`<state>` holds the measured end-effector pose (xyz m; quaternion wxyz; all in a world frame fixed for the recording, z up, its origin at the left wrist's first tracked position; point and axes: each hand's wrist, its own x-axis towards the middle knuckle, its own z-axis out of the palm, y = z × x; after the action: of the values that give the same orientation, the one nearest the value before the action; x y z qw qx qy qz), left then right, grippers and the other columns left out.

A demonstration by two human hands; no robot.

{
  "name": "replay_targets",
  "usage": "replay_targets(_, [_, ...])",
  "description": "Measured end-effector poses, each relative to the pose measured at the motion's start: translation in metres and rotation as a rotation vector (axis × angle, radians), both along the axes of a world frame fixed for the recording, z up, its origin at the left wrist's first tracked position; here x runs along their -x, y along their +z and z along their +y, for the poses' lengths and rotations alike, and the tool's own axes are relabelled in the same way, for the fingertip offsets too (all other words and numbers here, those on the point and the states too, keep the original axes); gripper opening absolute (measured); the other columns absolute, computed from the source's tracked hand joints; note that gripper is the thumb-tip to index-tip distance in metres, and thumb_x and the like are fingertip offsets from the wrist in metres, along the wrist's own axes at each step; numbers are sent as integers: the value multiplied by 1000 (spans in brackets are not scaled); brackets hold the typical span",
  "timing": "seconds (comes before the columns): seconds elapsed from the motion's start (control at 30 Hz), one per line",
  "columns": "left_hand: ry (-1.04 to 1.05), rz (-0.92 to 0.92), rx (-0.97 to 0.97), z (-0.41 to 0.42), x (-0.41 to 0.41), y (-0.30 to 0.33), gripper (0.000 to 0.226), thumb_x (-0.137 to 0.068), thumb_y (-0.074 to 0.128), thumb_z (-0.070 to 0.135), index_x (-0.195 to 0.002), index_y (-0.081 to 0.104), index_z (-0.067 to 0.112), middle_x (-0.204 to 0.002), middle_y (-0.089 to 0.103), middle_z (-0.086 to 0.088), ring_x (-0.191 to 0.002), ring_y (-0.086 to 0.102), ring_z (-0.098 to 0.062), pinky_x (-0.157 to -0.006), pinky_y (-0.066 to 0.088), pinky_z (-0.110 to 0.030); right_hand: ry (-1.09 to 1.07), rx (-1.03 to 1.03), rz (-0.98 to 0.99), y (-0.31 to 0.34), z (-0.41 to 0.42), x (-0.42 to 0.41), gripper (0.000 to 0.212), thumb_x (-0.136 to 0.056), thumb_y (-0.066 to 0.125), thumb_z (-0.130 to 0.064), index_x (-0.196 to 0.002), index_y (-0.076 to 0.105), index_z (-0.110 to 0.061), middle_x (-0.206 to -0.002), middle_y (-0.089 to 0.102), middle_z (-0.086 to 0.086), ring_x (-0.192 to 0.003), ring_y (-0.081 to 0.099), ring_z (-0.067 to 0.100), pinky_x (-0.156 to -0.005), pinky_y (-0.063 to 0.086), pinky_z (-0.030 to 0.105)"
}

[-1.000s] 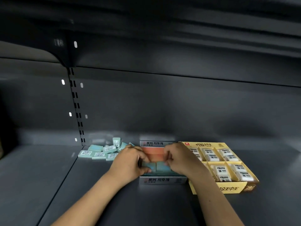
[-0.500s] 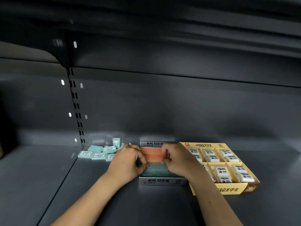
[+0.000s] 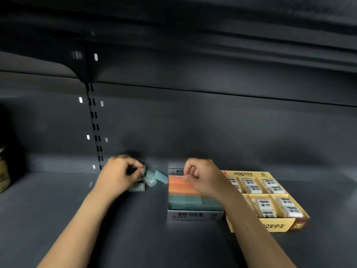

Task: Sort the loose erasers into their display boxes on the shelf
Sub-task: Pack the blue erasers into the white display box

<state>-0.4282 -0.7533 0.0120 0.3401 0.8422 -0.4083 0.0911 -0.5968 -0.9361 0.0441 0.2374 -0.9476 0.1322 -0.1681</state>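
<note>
Left of the grey display box (image 3: pixel 195 214) on the shelf (image 3: pixel 58 209): left hand (image 3: pixel 117 176) blurred, curled onto the loose teal erasers (image 3: pixel 152 177), grip unclear; right hand (image 3: pixel 202 177) loosely fisted, empty, above the box; likely risk, scattering the pile or fumbling one.

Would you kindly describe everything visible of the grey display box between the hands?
The grey display box is a shallow open tray, apparently cardboard, with Korean lettering on its front wall and back flap. It sits flat on the dark shelf, beside the yellow box. Inside lie orange erasers at the back and teal erasers in front. The right hand, loosely curled, hovers over its back right part; contact is unclear.
</note>
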Motion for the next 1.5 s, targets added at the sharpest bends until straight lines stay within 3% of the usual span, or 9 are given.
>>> replay_targets(0.13, [185, 38, -59, 23, -27, -4, 19, -72, 75, 15, -88, 73, 24, -88, 72, 5, -85, 65, -19, -83, 51, -30, 35, 47, 21, 1, 8, -26, 8, -84, 61, -13, -84, 69, -16, -69, 59, -12, -63, 53, 2, -62, 43, 16])
replay_targets(0.33, [163, 287, -145, 46, -46, -10, 25, -63, 79, 6, -80, 71, 22, -81, 69, 3, -84, 65, -15, -81, 46, -24, -46, 287, 137, -3, 24, -66, 16, -84, 63, -19, -99, 68, -13, -108, 65, 9, -100, 61, 28, -84, 49, 30])
replay_targets(0.5, [161, 335, -237, 49, -49, -15, 25, -60, 83, 14, -79, 70, 25, -89, 71, 4, -90, 65, -14, -81, 45, -22, -58, 507, 234, -12, 41, -85, 15, -84, 61, -10, -96, 66, -5, -103, 65, 14, -95, 62, 32, -69, 41, 27])
replay_targets(0.63, [129, 345, -327, 44, -46, -16, 34, -53, 89, 26, -73, 64, 35, -93, 67, 4, -96, 57, -13, -79, 40, -20, -61, 562, 260, -16, 45, -90, 19, -85, 61, -8, -103, 65, -4, -110, 64, 15, -101, 62, 31, -78, 48, 31])
replay_targets(0.97, [87, 222, -312, 36, -49, -25, 28, -69, 76, 22, -54, 63, 40, -78, 63, 19, -98, 53, -16, -86, 44, -27, -38, 547, 237, -21, 47, -90, 15, -84, 59, -4, -98, 64, -6, -107, 65, 13, -100, 61, 31, -75, 47, 31])
replay_targets(1.07, [55, 259, -369, 36, -45, -22, 24, -56, 86, 37, -63, 64, 40, -88, 63, 13, -98, 47, -12, -86, 40, -25, -31, 518, 165, -20, 45, -91, 9, -87, 58, -8, -92, 65, -6, -101, 66, 14, -94, 62, 33, -68, 40, 28])
replay_targets(1.17, [64, 215, -376, 33, -45, -22, 28, -51, 88, 36, -61, 62, 40, -89, 63, 11, -98, 48, -14, -88, 44, -29, -17, 451, 79, -16, 44, -90, 16, -87, 57, -16, -95, 67, -8, -101, 67, 13, -96, 62, 33, -76, 48, 30])
replay_targets(1.37, [43, 167, -358, 36, -49, -25, 23, -73, 73, 43, -56, 59, 39, -83, 60, 17, -96, 52, -14, -94, 43, -33, -13, 243, -66, 7, 33, -68, 17, -85, 61, -20, -95, 72, -13, -98, 73, 3, -96, 63, 23, -80, 51, 28])
replay_targets(1.5, [42, 223, -259, 33, -45, -18, 22, -82, 68, 30, -62, 60, 31, -64, 63, 12, -68, 59, -9, -69, 44, -23, -56, 122, -58, 22, 17, -43, 16, -83, 67, -24, -95, 72, -14, -93, 74, -1, -86, 67, 14, -75, 49, 21])
